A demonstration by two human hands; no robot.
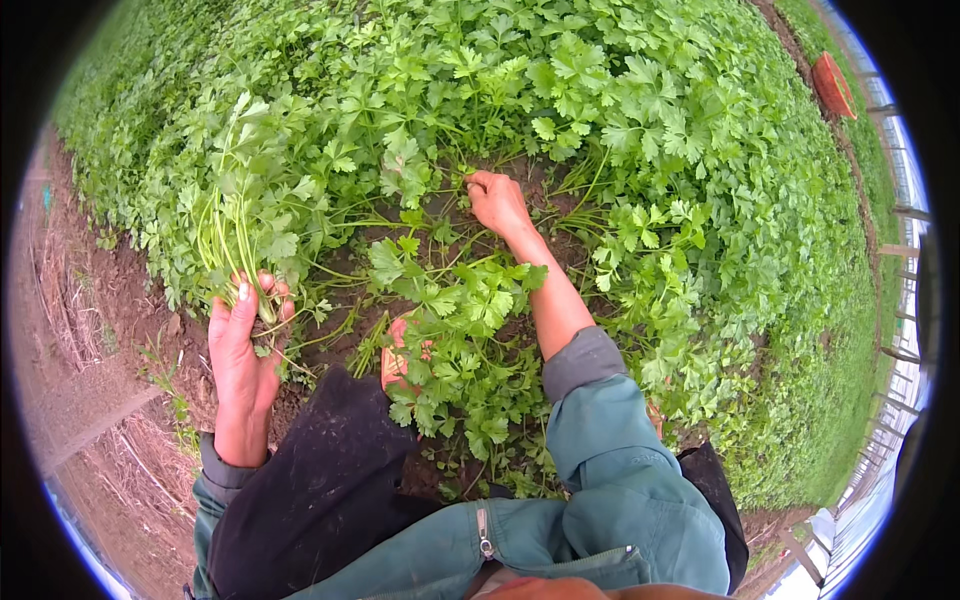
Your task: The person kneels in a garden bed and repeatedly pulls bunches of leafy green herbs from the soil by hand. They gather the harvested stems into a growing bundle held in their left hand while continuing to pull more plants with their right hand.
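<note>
My left hand (244,337) is at the left, above my knee, closed around the stem bases of a small bunch of leafy celery-like plants (234,225), whose leaves point up and away from me. Ahead of me, near the middle, my right hand (495,201) reaches down to low stems at the edge of the standing crop (585,82). Its fingertips are pinched together against a stem there. More leafy stalks (480,300) lie or lean between my legs, partly covering a pink shoe (397,356).
Dense green plants surround the bare soil patch (360,259) on the far side and right. A red basket (832,86) sits at the far upper right. Brown soil with dry straw (135,457) runs along the left. Greenhouse framing (900,356) curves along the right rim.
</note>
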